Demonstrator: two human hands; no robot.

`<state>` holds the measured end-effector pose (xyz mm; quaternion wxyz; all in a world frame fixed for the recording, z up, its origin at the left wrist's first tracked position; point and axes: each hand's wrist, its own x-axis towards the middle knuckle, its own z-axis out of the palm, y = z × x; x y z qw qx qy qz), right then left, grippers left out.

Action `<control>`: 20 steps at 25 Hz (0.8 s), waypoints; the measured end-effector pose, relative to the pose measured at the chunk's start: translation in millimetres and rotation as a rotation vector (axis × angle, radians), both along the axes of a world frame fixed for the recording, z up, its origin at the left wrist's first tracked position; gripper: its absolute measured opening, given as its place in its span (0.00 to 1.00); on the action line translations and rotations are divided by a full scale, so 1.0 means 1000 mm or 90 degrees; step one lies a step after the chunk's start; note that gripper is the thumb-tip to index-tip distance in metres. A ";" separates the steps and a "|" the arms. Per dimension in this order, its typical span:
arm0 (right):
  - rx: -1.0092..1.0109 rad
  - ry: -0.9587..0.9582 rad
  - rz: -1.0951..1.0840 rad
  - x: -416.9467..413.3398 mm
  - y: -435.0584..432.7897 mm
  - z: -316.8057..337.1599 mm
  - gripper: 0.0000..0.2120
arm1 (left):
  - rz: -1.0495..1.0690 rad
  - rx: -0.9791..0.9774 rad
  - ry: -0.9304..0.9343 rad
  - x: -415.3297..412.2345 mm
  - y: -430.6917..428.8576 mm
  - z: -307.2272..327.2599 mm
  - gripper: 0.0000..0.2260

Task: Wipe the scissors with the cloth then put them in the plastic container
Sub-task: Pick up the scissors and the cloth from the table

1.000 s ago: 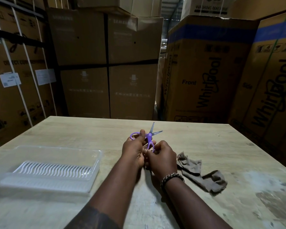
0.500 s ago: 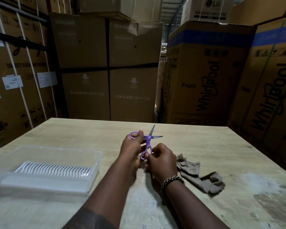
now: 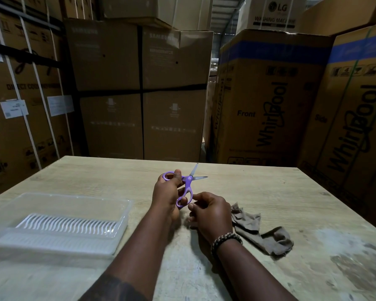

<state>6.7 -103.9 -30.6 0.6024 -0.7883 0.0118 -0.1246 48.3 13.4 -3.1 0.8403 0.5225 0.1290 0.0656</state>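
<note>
Right hand [image 3: 211, 211] lower now, curled beside scissors [image 3: 188, 185]

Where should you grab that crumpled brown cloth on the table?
Pinch the crumpled brown cloth at its bunched-up end nearest the right hand, coming from above and the left. The folds there stick up off the pale wooden table, giving fingers something to catch, and that hand is right beside it.

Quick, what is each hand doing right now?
Left hand: holding the scissors by the handles.
Right hand: fingers curled beside the scissors; grip cannot be told.
</note>
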 end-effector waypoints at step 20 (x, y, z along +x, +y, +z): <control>-0.687 0.231 -0.045 0.009 -0.094 0.035 0.04 | 0.092 0.118 -0.003 0.008 0.005 -0.021 0.15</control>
